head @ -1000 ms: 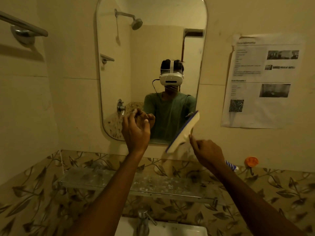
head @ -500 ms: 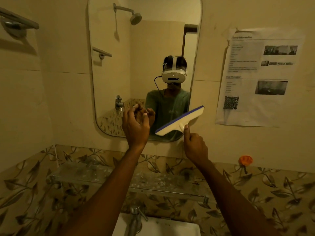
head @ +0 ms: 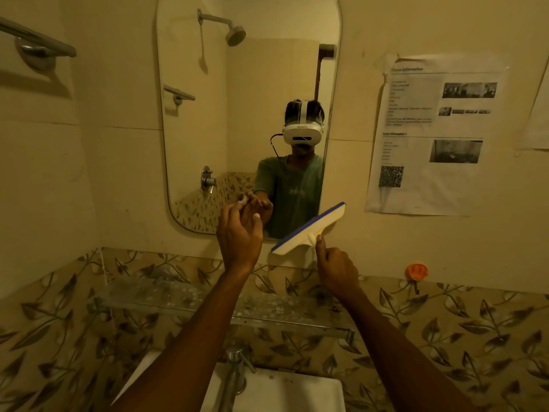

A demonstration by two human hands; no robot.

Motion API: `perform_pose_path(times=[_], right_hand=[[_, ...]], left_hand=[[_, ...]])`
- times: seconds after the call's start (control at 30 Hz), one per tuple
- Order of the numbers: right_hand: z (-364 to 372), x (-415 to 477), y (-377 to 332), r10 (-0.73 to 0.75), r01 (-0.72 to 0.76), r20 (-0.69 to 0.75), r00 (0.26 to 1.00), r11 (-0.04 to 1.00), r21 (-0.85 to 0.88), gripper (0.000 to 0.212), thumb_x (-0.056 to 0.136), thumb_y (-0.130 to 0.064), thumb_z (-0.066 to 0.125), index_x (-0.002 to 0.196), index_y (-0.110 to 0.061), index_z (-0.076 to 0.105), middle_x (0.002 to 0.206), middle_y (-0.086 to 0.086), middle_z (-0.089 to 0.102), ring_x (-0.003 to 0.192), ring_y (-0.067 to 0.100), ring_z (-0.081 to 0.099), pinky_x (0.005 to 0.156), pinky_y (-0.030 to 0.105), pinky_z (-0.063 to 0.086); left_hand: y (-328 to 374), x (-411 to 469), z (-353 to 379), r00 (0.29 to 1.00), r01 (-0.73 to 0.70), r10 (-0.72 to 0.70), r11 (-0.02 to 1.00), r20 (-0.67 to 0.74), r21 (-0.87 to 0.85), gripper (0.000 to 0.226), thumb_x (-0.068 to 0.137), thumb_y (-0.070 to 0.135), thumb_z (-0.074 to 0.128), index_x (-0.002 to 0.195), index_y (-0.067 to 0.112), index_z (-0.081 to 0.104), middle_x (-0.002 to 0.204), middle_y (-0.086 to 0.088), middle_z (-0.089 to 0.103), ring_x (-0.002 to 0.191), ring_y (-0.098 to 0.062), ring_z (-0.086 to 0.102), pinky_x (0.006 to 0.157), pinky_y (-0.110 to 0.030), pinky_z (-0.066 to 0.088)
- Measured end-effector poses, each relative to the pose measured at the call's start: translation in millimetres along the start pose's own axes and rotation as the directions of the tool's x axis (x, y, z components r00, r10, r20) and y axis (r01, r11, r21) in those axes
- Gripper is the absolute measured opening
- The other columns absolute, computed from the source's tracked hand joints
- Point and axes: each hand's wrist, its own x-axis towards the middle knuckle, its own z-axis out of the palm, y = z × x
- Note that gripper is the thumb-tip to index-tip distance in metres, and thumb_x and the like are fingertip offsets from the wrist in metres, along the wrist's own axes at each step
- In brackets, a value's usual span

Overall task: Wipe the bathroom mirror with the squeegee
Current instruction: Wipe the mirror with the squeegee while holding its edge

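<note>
A tall mirror (head: 208, 129) with rounded corners hangs on the cream wall straight ahead. My right hand (head: 335, 267) grips the handle of a white squeegee (head: 310, 228) with a blue rubber edge. Its head tilts up to the right, over the mirror's lower right corner and the wall beside it. My left hand (head: 239, 233) is raised in front of the mirror's lower edge, fingers loosely spread and holding nothing; its fingertips are at or near the glass.
A glass shelf (head: 178, 295) runs below the mirror above a tap (head: 236, 373) and white basin (head: 285, 391). A printed notice (head: 433, 138) is stuck on the wall at right, an orange hook (head: 416, 272) below it. A towel rail (head: 35, 40) is at upper left.
The squeegee head has swung from steeply upright to a flatter tilt and sits lower right of the mirror's bottom corner. The left hand stays at the mirror's lower edge.
</note>
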Motion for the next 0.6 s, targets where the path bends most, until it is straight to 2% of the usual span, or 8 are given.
perform_pose_path(times=[0.13,0.27,0.4,0.53,0.6], right_hand=[[0,-10,8,0.029,-0.028,0.039,0.999,0.999,-0.032,0.061,0.1,-0.059,0.024,0.068,-0.017,0.056,0.064,0.004,0.059,0.058,0.019,0.056,0.06,0.031,0.046],[-3,-20,12,0.031,-0.026,0.063,0.998,0.996,-0.082,0.062,0.1,-0.059,0.023,0.068,-0.017,0.056,0.067,0.006,0.062,0.059,0.02,0.057,0.059,0.032,0.047],[-7,-25,11,0.002,0.004,0.046,0.999,0.992,-0.129,0.062,0.099,-0.059,0.021,0.065,-0.019,0.053,0.061,0.001,0.057,0.054,0.016,0.053,0.059,0.03,0.046],[-13,-31,7,-0.045,0.035,-0.064,0.997,0.988,-0.152,0.08,0.083,-0.078,0.008,0.063,-0.018,0.057,0.057,0.0,0.059,0.052,0.016,0.055,0.054,0.028,0.046],[-18,-30,-6,-0.068,0.055,-0.127,0.99,0.993,-0.104,0.08,0.082,-0.079,0.009,0.062,-0.017,0.056,0.055,0.001,0.057,0.05,0.015,0.053,0.051,0.026,0.041]], left_hand=[[2,-6,-10,1.0,0.006,-0.006,1.0,0.024,0.014,0.035,0.088,0.024,0.062,0.12,0.013,0.058,0.119,-0.004,0.056,0.106,-0.014,0.051,0.086,-0.031,0.046],[7,-8,-16,0.998,-0.004,0.003,1.0,0.056,0.025,0.035,0.087,0.023,0.063,0.121,0.012,0.059,0.119,-0.004,0.056,0.106,-0.011,0.05,0.083,-0.024,0.039],[7,-8,-23,0.995,0.002,-0.007,0.999,0.099,0.045,0.037,0.088,0.023,0.063,0.122,0.011,0.058,0.121,-0.004,0.055,0.106,-0.011,0.049,0.082,-0.024,0.038],[2,1,-29,0.994,-0.003,-0.003,0.999,0.113,0.051,0.039,0.089,0.024,0.062,0.125,0.012,0.057,0.125,-0.004,0.054,0.109,-0.011,0.049,0.084,-0.023,0.037],[2,8,-31,0.992,-0.003,-0.003,0.999,0.123,0.05,0.039,0.089,0.024,0.062,0.126,0.012,0.056,0.126,-0.004,0.054,0.108,-0.008,0.046,0.084,-0.022,0.037]])
